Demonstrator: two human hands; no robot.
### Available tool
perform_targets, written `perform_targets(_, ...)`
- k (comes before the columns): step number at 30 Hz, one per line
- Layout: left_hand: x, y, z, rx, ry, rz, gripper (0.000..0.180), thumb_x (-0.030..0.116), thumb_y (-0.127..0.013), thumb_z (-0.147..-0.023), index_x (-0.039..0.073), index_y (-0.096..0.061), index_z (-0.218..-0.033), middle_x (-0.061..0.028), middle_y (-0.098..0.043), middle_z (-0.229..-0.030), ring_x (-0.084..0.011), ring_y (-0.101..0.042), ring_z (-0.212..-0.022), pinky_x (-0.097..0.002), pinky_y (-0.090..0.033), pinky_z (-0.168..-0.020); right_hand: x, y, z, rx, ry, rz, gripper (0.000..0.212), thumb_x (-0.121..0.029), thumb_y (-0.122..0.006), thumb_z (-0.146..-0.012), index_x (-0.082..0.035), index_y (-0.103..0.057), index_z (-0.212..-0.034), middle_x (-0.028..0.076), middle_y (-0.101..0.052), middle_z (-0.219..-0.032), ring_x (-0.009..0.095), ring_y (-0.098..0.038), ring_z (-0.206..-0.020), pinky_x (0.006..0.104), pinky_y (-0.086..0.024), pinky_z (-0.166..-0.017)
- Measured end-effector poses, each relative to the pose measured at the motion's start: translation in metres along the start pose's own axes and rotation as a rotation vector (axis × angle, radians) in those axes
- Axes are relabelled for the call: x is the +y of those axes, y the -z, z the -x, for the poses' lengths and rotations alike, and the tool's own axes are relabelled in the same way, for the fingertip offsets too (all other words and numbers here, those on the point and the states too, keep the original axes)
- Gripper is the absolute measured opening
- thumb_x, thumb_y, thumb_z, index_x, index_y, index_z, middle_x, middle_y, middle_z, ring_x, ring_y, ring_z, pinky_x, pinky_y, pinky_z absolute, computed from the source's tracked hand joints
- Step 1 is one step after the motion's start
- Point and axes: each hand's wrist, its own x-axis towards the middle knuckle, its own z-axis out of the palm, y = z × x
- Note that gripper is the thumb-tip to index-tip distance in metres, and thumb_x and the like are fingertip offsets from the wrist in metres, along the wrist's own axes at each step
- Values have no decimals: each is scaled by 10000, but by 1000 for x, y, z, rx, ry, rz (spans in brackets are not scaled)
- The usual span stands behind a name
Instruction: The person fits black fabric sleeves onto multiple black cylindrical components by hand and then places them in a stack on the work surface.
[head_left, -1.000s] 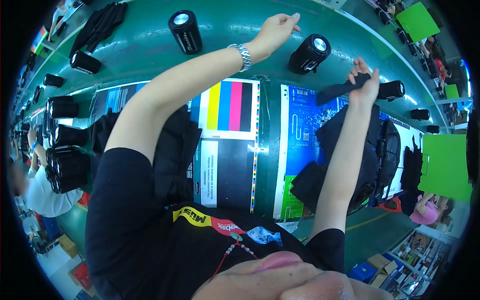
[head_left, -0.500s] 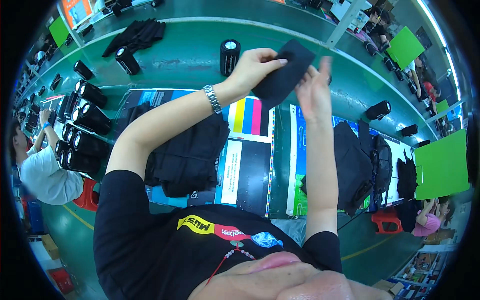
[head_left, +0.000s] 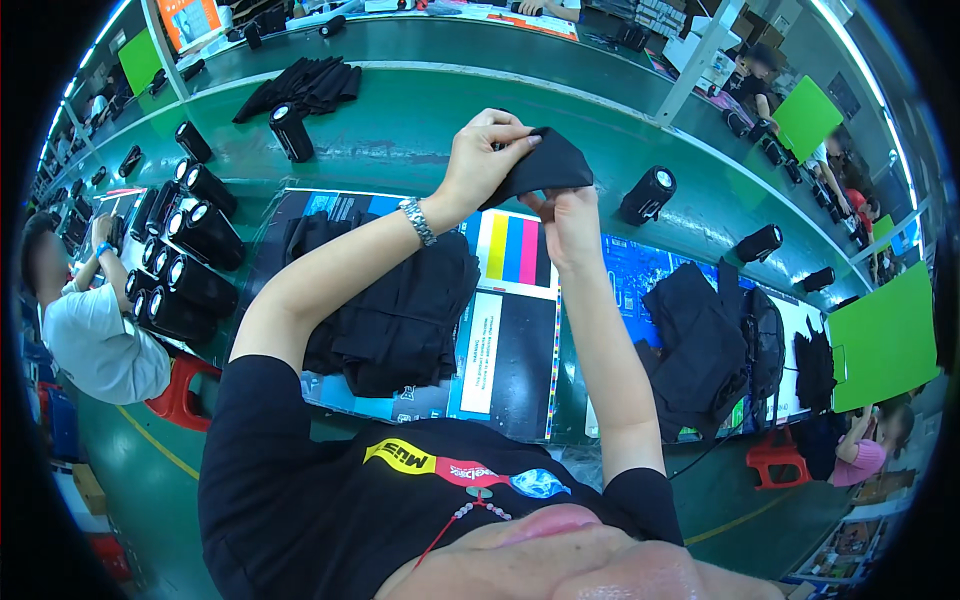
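Above the far side of the worktable, both my hands hold a small piece of black cloth, bent at its upper edge. My left hand, with a metal watch on the wrist, pinches its left edge between thumb and fingers. At its lower right edge my right hand has its fingers closed on the cloth; some fingertips are hidden behind it. Below my left forearm lies a stack of black cloth pieces. Another heap of black cloth lies right of my right forearm.
Black cylindrical speakers stand on the green belt beyond the table. Several more speakers crowd the left side. Far left sits a co-worker near a red stool. A green panel stands at right.
My right hand, earlier blurred with its fingers spread by the cloth's right edge, has moved left and closed on its lower edge. The cloth has turned and bent. The view has shifted slightly.
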Motion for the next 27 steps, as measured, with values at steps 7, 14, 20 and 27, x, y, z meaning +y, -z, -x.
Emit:
perform_targets(7,-13,14,-3,-148,588,643,148,109,-626,-879,20,-670,-989,-22,-638,-932,-107,-575,-871,-265,-445,-755,18,18,-11,40,67,5,177,-47,-521,-922,-49,-599,-1081,50,-626,-1081,140,-611,-950,292,-499,-788)
perform_targets(14,-44,20,-5,-571,692,250,143,194,-620,-890,56,-640,-858,4,-619,-810,-82,-575,-776,-237,-455,-749,31,48,-53,115,130,132,86,-32,-513,-925,-35,-554,-1001,31,-590,-964,111,-585,-857,241,-478,-739)
perform_targets(20,-115,3,-27,-104,588,192,190,165,-674,-848,-9,-646,-917,-56,-629,-918,-116,-594,-801,-260,-484,-754,59,41,-105,273,385,806,76,8,-554,-828,6,-559,-905,126,-599,-924,209,-609,-775,325,-477,-667)
perform_targets(27,-169,-20,-54,143,562,165,181,146,-676,-832,-19,-648,-899,-96,-612,-929,-155,-604,-777,-285,-498,-681,77,54,-175,302,444,1059,110,-53,-552,-833,-10,-570,-933,168,-639,-783,364,-609,-691,429,-473,-668)
